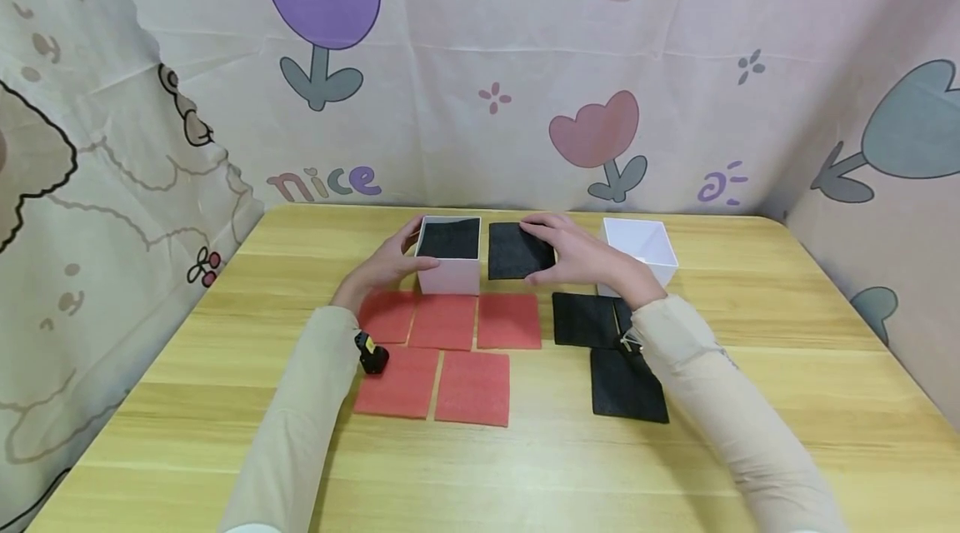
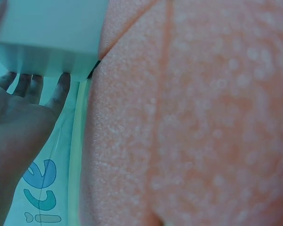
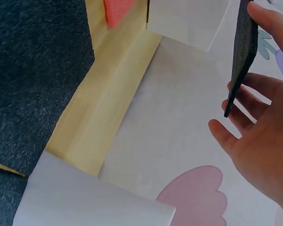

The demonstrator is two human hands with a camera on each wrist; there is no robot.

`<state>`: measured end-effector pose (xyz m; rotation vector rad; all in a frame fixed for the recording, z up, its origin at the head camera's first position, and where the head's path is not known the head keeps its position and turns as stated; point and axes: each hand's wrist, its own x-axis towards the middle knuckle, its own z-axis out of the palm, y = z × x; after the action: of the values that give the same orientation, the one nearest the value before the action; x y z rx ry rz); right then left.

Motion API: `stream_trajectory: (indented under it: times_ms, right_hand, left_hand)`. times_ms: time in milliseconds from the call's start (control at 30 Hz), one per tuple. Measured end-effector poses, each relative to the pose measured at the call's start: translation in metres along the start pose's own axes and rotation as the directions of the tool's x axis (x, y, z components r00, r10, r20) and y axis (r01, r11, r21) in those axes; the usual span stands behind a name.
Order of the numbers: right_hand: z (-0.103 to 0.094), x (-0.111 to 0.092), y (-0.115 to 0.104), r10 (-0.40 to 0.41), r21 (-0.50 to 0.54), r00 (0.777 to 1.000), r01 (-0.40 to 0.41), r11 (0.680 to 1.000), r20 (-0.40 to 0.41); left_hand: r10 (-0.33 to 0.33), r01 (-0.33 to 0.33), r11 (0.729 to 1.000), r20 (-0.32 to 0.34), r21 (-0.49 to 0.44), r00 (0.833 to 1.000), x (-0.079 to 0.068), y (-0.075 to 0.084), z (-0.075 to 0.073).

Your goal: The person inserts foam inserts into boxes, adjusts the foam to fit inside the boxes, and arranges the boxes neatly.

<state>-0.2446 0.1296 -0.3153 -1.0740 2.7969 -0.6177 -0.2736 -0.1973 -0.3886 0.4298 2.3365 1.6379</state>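
Observation:
My left hand (image 1: 384, 265) holds a white box (image 1: 453, 279), the thumb on its front wall and the fingers round its left side. A black felt square (image 1: 448, 240) shows inside that box. Just right of the box, my right hand (image 1: 585, 254) pinches another black felt square (image 1: 512, 256) between thumb and fingers. The right wrist view shows this square (image 3: 244, 49) raised off the table, nearly edge-on. Seen from the left wrist, fingertips (image 2: 63, 82) touch the box's wall.
Several red felt squares (image 1: 472, 390) lie in two rows in front of the held box. Black squares (image 1: 626, 387) lie by my right forearm, partly hidden by the sleeve. A second white box (image 1: 660, 254) stands at the back right. A patterned cloth hangs behind the wooden table (image 1: 555, 466).

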Motion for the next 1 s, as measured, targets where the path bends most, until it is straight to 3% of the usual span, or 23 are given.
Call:
stream_trajectory:
  times_ms: [200,533,733,1000]
  right_hand:
    - [-0.002,0.016,-0.001,-0.006,0.003,1.0,0.006,1.0,0.019]
    - [0.003,0.05,-0.013,0.029,0.014,0.992,-0.03,0.999,0.119]
    - [0.009,0.069,-0.023,0.024,0.049,0.992,-0.031,0.998,0.125]
    - [0.016,0.088,-0.031,0.017,0.087,0.99,-0.029,0.996,0.139]
  left_hand:
    - [0.016,-0.016,1.0,0.006,0.003,1.0,0.0,0.001,-0.002]
    - [0.048,-0.048,0.999,0.026,0.008,0.999,0.001,-0.002,-0.002]
    - [0.047,-0.047,0.999,0.036,-0.005,0.998,0.0,0.004,-0.002]
    - [0.1,-0.101,0.995,0.034,0.007,0.994,0.004,0.0,-0.002]
